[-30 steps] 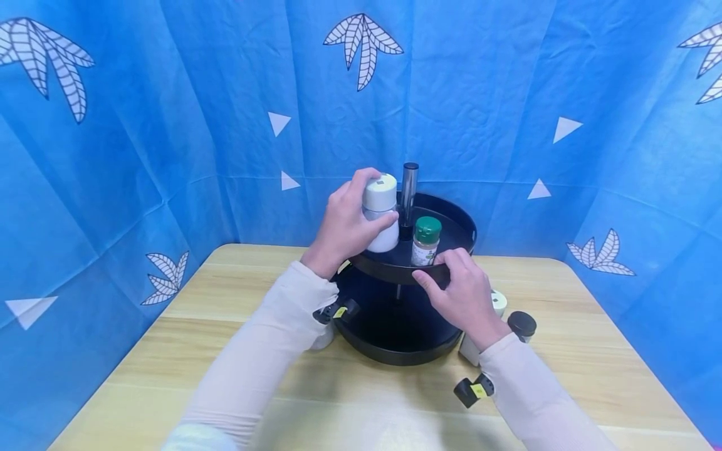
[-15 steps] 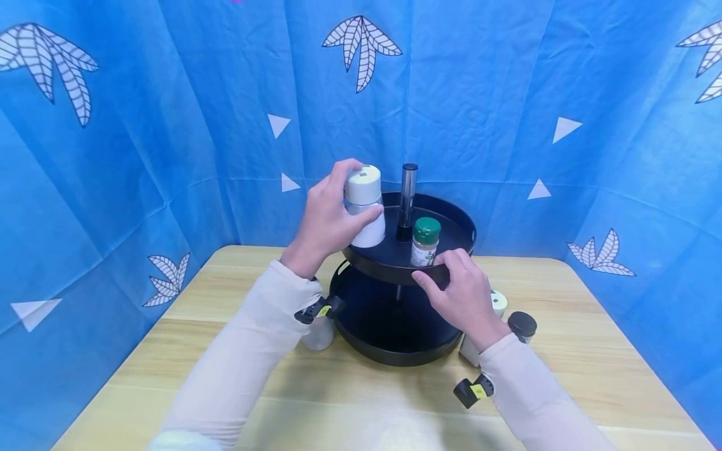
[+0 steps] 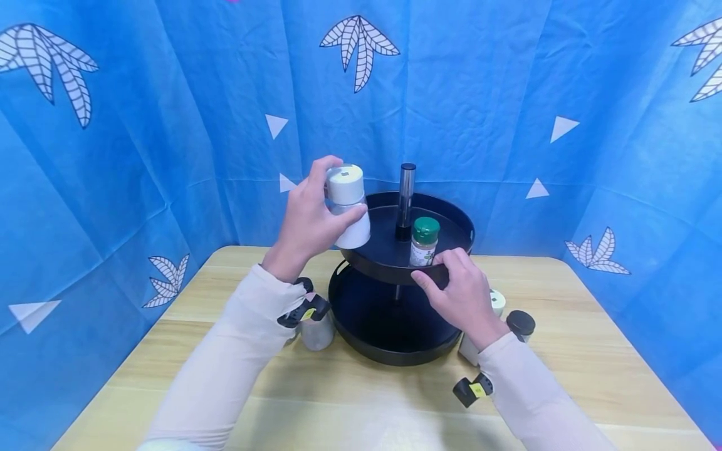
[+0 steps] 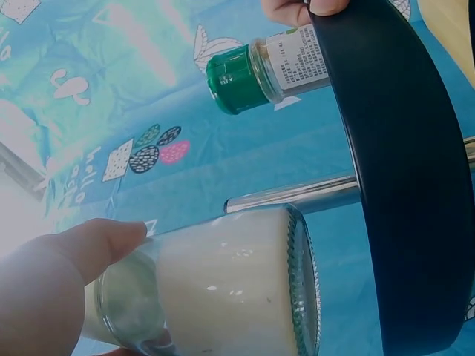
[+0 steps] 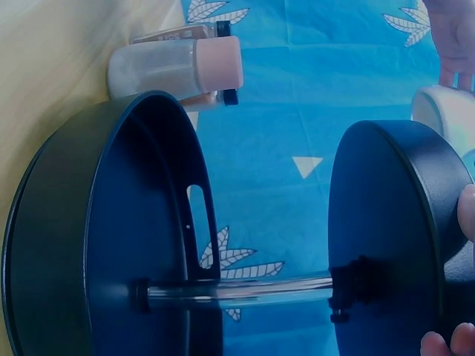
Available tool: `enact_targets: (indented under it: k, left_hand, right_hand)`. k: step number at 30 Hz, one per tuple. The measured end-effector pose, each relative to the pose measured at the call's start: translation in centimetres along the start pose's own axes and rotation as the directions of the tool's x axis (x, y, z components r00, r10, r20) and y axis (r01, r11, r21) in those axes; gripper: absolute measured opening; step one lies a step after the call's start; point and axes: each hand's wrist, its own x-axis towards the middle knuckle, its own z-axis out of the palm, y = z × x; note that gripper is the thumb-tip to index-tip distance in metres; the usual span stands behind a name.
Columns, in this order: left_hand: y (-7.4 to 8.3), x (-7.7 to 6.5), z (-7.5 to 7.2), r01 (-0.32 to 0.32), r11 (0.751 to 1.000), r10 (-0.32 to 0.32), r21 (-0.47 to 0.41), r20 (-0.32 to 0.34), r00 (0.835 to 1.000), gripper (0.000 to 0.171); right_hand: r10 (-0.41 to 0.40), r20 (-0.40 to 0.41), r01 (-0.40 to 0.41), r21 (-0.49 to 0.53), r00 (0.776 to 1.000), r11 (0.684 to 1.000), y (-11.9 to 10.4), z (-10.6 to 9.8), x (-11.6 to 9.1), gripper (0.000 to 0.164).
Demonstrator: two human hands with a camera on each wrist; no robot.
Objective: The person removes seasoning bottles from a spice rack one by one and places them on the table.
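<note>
My left hand point(image 3: 307, 219) grips a glass jar point(image 3: 353, 228) of white contents by its white cap and shoulder. The jar is at the left rim of the upper tier of a black two-tier turntable rack point(image 3: 389, 274). In the left wrist view, a gap shows between the glass jar's base point(image 4: 300, 282) and the upper tier point(image 4: 404, 185). My right hand point(image 3: 459, 291) pinches the front right rim of that tier, thumb outside and fingers over the edge. Close by its fingers, a green-capped spice jar point(image 3: 423, 241) stands upright on the tier.
A metal pole point(image 3: 406, 194) rises through the rack's middle, over the lower tier point(image 3: 395, 357). Left of the rack, a pink-capped jar point(image 5: 163, 70) stands on the wooden table point(image 3: 361, 401). A white-capped container point(image 3: 496, 302) and a dark-lidded jar point(image 3: 521, 322) stand right. Blue cloth point(image 3: 479, 94) surrounds the table.
My left hand has carried the white-capped jar leftward, from over the upper tier near the pole to its left rim. My right hand has stayed on the rim.
</note>
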Motion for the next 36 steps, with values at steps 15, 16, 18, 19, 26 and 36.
enact_targets:
  k: [15,16,18,19,26,36]
  left_hand:
    - [-0.6,-1.4,-1.4,0.047,0.999,-0.047,0.001,-0.01,0.999,0.067]
    - [-0.7,-1.5,-1.4,0.053,0.999,-0.053,0.004,-0.009,0.999,0.067]
    - [-0.9,-1.8,-1.6,0.07,0.997,-0.07,0.013,-0.006,0.998,0.067]
    - [-1.0,-1.9,-1.7,0.081,0.997,-0.081,0.016,-0.004,0.997,0.067]
    - [-1.5,-2.8,-2.3,0.122,0.992,-0.122,0.035,0.01,0.992,0.068]
    - [-2.6,-4.3,-2.8,0.148,0.988,-0.15,0.05,0.025,0.988,0.071]
  right_hand:
    - [0.003,0.0,-0.003,-0.001,1.0,1.0,-0.1,-0.2,0.0,0.037]
    - [0.003,0.0,-0.003,0.001,1.0,1.0,-0.1,-0.2,0.0,0.037]
    - [0.004,0.002,-0.004,0.003,1.0,1.0,-0.1,-0.1,0.0,0.037]
    - [0.005,0.003,-0.005,0.003,1.0,1.0,0.0,-0.1,0.0,0.037]
    - [0.01,0.007,-0.01,0.004,1.0,1.0,0.0,0.0,-0.1,0.037]
    - [0.009,0.005,-0.009,0.005,1.0,1.0,0.0,-0.1,0.1,0.037]
